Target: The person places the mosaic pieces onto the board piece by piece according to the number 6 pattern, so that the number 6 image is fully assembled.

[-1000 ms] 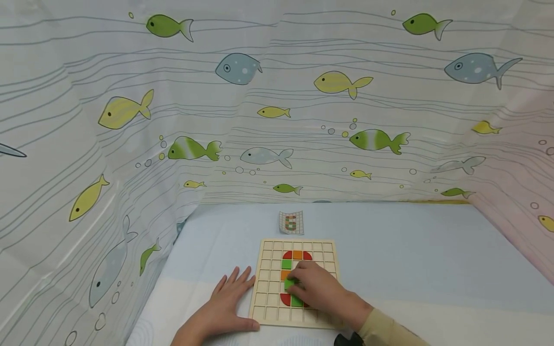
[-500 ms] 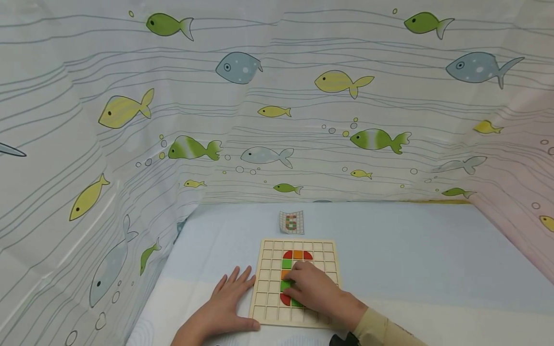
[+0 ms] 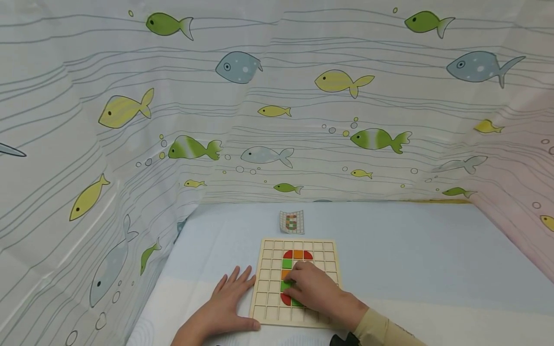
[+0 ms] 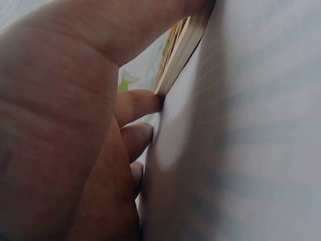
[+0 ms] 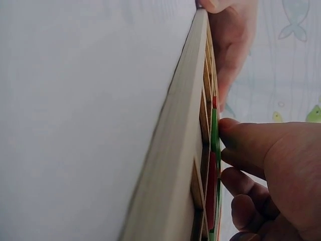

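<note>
A square wooden grid board (image 3: 268, 315) lies on the table, with coloured tiles set in its cells. My left hand (image 3: 225, 305) rests flat beside it with fingers spread; thumb and index finger touch the board's left edge. My right hand (image 3: 318, 288) reaches over the middle, thumb and index finger on either side of a green tile (image 3: 284, 286). Above that tile sit an orange tile (image 3: 285, 274) and another green one (image 3: 287, 263); below is a rounded red tile (image 3: 285, 300). In the right wrist view the thumb touches a green tile (image 5: 214, 130). The right hand hides several cells.
A small card (image 3: 292, 222) printed with a coloured grid pattern lies behind the board. Pale cloth (image 3: 411, 254) covers the table. A fish-print curtain (image 3: 268, 134) stands at the back and along the sides.
My right hand has shifted slightly left and down over the green tile, then stayed nearly still. The left hand keeps its place at the board's edge.
</note>
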A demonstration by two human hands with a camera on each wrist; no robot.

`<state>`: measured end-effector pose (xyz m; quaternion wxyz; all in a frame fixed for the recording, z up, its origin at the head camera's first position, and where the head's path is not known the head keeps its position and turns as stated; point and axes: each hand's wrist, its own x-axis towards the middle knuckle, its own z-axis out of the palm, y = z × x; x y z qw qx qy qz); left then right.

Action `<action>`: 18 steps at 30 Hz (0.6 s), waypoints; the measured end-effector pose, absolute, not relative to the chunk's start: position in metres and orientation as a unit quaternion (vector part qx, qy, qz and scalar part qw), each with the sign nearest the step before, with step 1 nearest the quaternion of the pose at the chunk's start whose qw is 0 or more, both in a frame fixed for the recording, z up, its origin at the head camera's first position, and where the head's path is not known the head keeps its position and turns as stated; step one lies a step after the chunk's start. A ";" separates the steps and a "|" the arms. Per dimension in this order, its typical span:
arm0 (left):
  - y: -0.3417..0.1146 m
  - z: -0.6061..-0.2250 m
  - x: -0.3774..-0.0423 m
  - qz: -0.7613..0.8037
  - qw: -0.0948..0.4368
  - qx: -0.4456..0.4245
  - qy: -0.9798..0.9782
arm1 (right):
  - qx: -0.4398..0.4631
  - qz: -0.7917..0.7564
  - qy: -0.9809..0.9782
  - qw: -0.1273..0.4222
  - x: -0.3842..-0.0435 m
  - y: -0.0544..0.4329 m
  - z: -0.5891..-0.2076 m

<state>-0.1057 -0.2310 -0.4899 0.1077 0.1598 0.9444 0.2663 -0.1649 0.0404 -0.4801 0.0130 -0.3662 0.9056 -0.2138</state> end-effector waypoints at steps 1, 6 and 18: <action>-0.231 -0.490 -0.106 0.265 0.107 0.161 0.945 | -0.366 -0.214 0.906 0.014 -0.165 0.041 -0.480; -0.230 -0.491 -0.108 0.260 0.105 0.164 0.946 | -0.361 -0.214 0.907 0.015 -0.166 0.043 -0.480; -0.234 -0.492 -0.106 0.263 0.108 0.147 0.947 | -0.349 -0.230 0.907 0.043 -0.177 0.065 -0.472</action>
